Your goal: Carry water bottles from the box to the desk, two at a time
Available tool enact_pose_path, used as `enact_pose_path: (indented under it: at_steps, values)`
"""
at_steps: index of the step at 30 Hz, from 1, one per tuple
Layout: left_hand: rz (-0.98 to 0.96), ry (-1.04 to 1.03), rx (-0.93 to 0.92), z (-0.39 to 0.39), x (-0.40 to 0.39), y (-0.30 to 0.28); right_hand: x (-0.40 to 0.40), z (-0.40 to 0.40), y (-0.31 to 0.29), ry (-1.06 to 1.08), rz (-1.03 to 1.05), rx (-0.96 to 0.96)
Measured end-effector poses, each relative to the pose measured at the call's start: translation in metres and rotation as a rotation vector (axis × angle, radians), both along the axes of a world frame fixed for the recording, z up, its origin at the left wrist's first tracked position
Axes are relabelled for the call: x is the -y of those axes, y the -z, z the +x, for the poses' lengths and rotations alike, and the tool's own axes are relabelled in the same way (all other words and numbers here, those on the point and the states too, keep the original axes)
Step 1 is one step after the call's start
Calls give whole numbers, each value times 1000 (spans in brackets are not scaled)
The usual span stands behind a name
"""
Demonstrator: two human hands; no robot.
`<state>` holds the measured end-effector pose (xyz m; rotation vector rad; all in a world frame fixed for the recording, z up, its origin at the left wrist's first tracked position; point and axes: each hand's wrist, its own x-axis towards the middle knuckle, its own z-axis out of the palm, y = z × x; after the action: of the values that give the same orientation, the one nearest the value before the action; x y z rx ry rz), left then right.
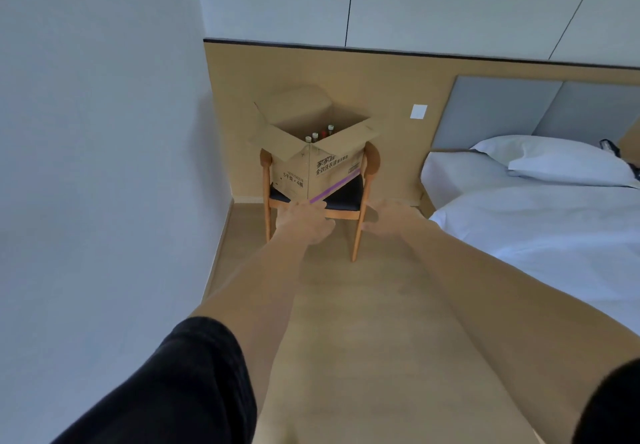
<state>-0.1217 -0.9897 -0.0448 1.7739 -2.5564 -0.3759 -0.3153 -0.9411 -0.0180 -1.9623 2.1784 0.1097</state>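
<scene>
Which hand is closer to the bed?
The right hand. It reaches out beside the bed, near its corner. The left hand is farther away, in front of the chair.

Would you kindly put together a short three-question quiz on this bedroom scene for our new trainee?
1. True or false: the cardboard box stands on the floor.
2. Multiple choice: the bottles are A) in the hands, B) inside the open box, C) on the bed.
3. Short answer: what are the left hand and right hand holding?

Key
1. False: it sits on the seat of a wooden chair.
2. B: their caps show above the rim, between the open flaps.
3. Nothing: both reach forward toward the chair, fingers extended and bare.
</scene>
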Motion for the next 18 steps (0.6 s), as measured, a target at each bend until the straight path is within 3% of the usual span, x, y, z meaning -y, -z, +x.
enact_pose_path:
  at_steps: [11, 18]
  values:
    - [-26, 17, 2, -24, 177, 11, 145, -21, -10, 106, -60, 138]
    - [-50, 26, -72, -51, 261, 17, 248, -43, -1, 54, -37, 47]
